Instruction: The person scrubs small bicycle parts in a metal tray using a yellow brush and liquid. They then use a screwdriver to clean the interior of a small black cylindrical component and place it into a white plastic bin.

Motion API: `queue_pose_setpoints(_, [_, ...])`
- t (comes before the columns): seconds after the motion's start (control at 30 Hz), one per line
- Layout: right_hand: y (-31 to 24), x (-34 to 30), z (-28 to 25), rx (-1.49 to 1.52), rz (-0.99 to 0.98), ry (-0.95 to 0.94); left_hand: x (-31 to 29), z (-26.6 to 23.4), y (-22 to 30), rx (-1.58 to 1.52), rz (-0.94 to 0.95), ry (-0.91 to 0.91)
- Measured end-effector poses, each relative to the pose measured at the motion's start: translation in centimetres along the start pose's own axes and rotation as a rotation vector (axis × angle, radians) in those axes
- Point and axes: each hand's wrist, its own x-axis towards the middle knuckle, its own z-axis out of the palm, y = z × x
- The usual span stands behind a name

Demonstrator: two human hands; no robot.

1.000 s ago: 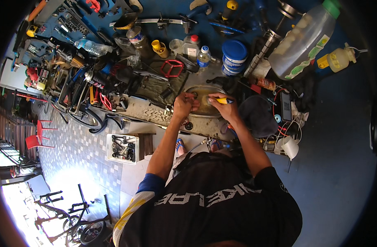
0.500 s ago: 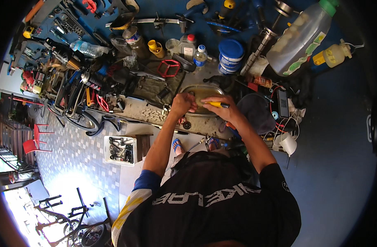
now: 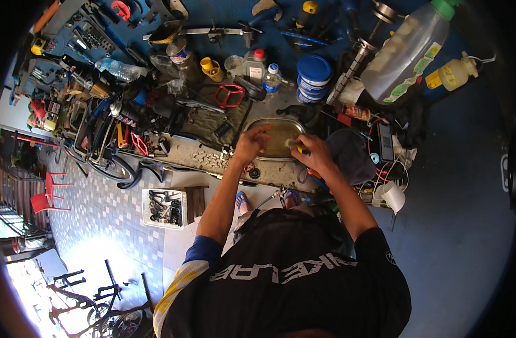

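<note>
A metal tray [image 3: 300, 125] of murky brownish liquid sits on the workbench in front of me. My right hand [image 3: 314, 152] is closed around a yellow-handled brush [image 3: 305, 151], whose pale bristle end points into the tray. Over the tray's left rim, my left hand [image 3: 251, 144] has its fingers stretched out and apart, and I make out nothing between them. Small metal links [image 3: 208, 160] lie on the bench left of this hand. A dark round part [image 3: 254, 173] rests at the bench's front edge, just below the tray.
Behind the tray stand a blue-lidded tub [image 3: 314, 70], a small bottle [image 3: 272, 79] and a red pedal [image 3: 229, 96]. A dark cloth [image 3: 348, 152] lies at the right. Below the bench, a white basket [image 3: 164, 224] holds metal parts.
My right hand has turned the brush, so its handle no longer points right across the tray and its bristles show. My left hand's fingers have spread from a curled position.
</note>
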Motion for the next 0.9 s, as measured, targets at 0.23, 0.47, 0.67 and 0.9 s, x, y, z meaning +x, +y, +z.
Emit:
queue_pose_setpoints(0.23, [-6.2, 2.2, -0.1, 0.627, 0.184, 0.082, 0.2, 1.0, 0.7, 0.271, -0.117, 0.07])
queue_pose_setpoints(0.47, [-5.5, 3.0, 1.0, 0.523, 0.221, 0.194, 0.1, 0.4, -0.1, 0.007, 0.058, 0.171])
queue_pose_setpoints(0.67, [-6.0, 2.7, 0.9, 0.393, 0.233, 0.18, 0.0, 0.9, 0.5, 0.064, 0.077, 0.2])
queue_pose_setpoints(0.9, [-6.4, 3.0, 1.0, 0.416, 0.177, 0.251, 0.5, 0.7, 0.5, 0.135, 0.141, 0.189])
